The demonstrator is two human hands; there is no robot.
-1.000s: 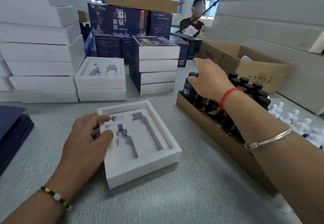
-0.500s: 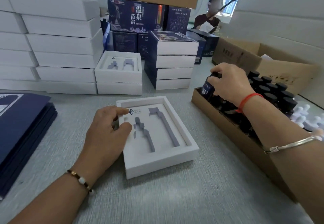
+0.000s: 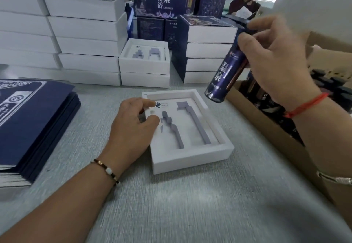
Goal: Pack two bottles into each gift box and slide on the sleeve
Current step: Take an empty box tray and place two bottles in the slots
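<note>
Right hand [image 3: 274, 67] grips a bottle [image 3: 226, 73] at two o'clock; left hand [image 3: 133, 128], fingers loose, steadies the box [image 3: 192, 159]: lower it level into a slot.

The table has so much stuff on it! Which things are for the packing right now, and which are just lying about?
For the job:
open white gift box with grey cut-outs
dark purple labelled bottle
brown cardboard tray of bottles
stack of navy printed sleeves

Just lying about:
stacked white boxes
finished sleeved boxes
</note>
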